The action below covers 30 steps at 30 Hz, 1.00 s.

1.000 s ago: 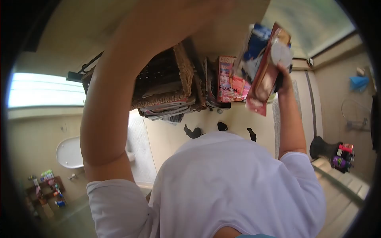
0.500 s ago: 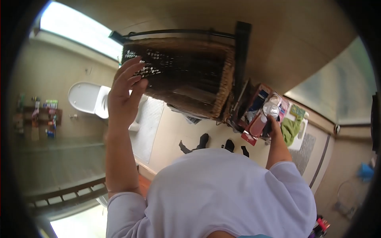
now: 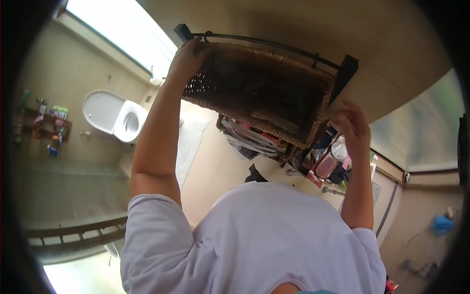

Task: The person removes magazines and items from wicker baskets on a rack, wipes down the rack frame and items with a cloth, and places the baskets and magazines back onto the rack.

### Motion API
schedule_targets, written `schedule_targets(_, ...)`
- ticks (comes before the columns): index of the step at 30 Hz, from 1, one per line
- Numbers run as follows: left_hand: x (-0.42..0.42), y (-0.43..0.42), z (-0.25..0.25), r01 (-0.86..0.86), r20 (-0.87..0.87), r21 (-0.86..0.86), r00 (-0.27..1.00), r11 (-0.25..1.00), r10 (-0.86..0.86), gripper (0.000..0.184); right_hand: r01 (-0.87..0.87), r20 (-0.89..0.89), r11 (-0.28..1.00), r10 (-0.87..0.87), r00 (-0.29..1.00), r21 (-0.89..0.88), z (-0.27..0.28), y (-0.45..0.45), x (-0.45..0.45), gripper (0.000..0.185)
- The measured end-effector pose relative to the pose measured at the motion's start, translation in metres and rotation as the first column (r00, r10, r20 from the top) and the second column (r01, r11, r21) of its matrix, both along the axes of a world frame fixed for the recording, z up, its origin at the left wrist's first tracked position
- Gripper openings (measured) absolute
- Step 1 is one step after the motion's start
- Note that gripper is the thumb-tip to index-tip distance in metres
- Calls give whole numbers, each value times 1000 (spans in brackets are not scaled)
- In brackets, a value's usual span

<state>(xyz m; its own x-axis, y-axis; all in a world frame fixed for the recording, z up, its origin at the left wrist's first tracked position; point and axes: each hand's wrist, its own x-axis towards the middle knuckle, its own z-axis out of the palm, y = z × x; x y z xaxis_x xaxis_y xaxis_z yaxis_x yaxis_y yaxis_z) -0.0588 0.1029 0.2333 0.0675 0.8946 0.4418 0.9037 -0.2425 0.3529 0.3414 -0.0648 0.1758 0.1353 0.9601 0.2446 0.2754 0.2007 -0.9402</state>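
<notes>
Wicker basket (image 3: 264,81) sat straight ahead, long axis running crosswise from the left hand (image 3: 188,62) over toward the right hand (image 3: 354,126). Left one was nearer, touching the basket's left end, fingers bent at the rim; honestly couldn't tell if it was gripping. Right one hung just off the other end, fingers loosely spread, nothing in it that I could see. Magazines (image 3: 254,139) were stacked underneath, toilet (image 3: 117,116) well off to the left.
</notes>
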Motion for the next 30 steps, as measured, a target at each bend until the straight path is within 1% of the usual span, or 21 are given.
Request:
schedule_targets(1,3,3,0,21,-27,-6,999,1000,-21,40,-70,-49,995,66,997,-75,18,3,-17,44)
schedule_targets(2,6,3,2,44,-56,-12,997,999,-45,38,12,113,992,2,994,-122,33,6,-32,47)
schedule_targets(3,9,1,6,68,-88,-15,994,998,-69,36,100,270,982,-54,961,-159,45,10,-46,51)
schedule_targets(4,10,0,13,66,-82,-24,994,998,-68,32,191,419,964,-99,902,-184,53,14,-53,54)
schedule_targets(7,0,-1,20,177,-81,25,981,984,-175,29,305,632,952,-230,740,-12,52,22,-59,57)
schedule_targets(8,-3,-2,23,225,-79,65,972,972,-220,26,318,621,947,-269,736,34,50,22,-61,53)
schedule_targets(10,-7,-1,31,222,-82,62,973,973,-217,25,339,598,932,-344,724,126,48,22,-62,47)
schedule_targets(12,-15,0,40,228,-81,52,971,972,-224,24,334,592,918,-393,704,213,57,23,-63,46)
schedule_targets(13,-19,-2,47,265,-102,94,961,960,-255,24,326,588,910,-413,695,255,65,20,-65,45)
schedule_targets(15,-31,3,59,296,-118,51,950,954,-288,29,348,531,918,-395,750,191,82,12,-70,42)
schedule_targets(18,-46,0,71,344,234,-185,925,921,-299,36,358,448,929,-362,818,98,112,-7,-86,39)
schedule_targets(19,-53,-2,70,407,306,-235,893,883,-330,37,356,421,932,-351,836,69,116,-15,-92,38)
schedule_targets(20,-59,-5,68,467,379,-278,856,840,-351,39,347,360,929,-369,857,126,111,-19,-95,35)
schedule_targets(21,-65,-10,65,525,451,-314,816,791,-362,41,330,371,934,-356,857,134,111,-23,-97,34)
schedule_targets(22,-69,-18,62,523,454,-433,830,734,-324,41,313,383,940,-341,858,137,110,-27,-98,34)
schedule_targets(25,-75,-52,45,491,429,-466,853,736,-298,37,262,390,957,-289,874,124,104,-43,-100,34)
schedule_targets(26,-76,-67,37,494,312,-349,862,796,-399,32,248,385,961,-277,880,124,102,-48,-97,33)
schedule_targets(29,-69,-114,18,668,575,-162,662,727,-480,29,218,406,969,-246,880,113,91,-68,-86,33)
schedule_targets(30,-65,-130,12,665,725,-222,601,713,-335,27,229,421,967,-254,871,110,86,-78,-82,33)
